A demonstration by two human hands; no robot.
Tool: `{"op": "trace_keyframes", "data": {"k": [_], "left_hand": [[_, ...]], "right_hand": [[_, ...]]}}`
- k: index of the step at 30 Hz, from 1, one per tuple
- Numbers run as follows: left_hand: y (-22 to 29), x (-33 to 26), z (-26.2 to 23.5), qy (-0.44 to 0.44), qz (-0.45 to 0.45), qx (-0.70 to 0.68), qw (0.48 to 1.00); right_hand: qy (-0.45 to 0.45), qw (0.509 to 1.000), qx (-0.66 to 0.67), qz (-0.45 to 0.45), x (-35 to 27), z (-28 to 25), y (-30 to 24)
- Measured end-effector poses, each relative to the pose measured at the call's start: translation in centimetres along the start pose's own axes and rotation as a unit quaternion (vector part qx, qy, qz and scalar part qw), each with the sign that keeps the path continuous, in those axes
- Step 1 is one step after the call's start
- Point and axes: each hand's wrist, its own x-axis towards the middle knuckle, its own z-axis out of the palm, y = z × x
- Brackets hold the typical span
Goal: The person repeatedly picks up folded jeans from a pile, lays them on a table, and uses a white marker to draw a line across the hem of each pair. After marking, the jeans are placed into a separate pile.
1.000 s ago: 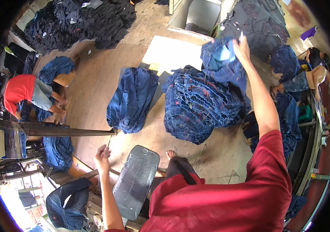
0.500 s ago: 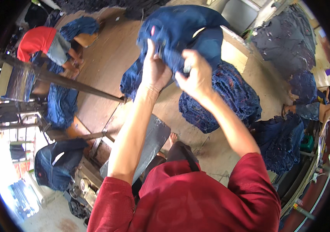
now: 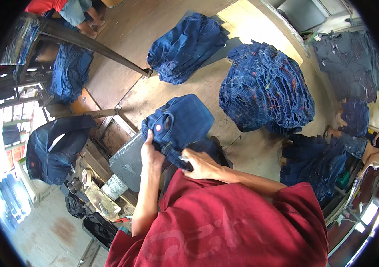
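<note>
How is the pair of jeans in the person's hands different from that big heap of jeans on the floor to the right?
The held jeans are a single pair, gripped by the left hand and right hand over a grey board; the heap is many pairs lying untouched on the floor. The held jeans show a smooth panel with a pocket and button; the heap shows stacked folded edges with light stitching. Both are dark blue denim.

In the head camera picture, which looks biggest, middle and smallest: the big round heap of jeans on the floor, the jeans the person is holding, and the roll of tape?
As they look in this view:
1. Round heap of jeans
2. Held jeans, though they are nearer the camera, so they look bigger than they are
3. Roll of tape, clearly smallest
</note>
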Motion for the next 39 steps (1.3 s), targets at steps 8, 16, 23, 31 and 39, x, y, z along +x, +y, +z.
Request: {"op": "trace_keyframes", "data": {"k": [8,16,23,31,39], "left_hand": [[9.7,-4.8,-12.0,0.079,0.012,0.053,0.995],[14.7,-8.5,-24.3,0.209,0.07,0.075,0.973],[16.8,-10.8,-27.2,0.131,0.027,0.148,0.98],[16.2,-12.3,-23.9,0.102,0.103,0.203,0.968],[9.6,-10.4,-15.8,0.216,0.101,0.185,0.953]], "right_hand": [[-0.079,0.99,0.01,-0.118,3.8,1.9,-4.0],[0.337,0.928,-0.139,-0.073,6.9,-11.0,1.6],[0.289,0.934,-0.208,-0.04,12.8,-14.4,12.9],[0.107,0.625,0.648,0.421,10.0,-12.1,17.2],[0.695,0.635,0.27,0.2,11.8,-25.6,19.1]]}}
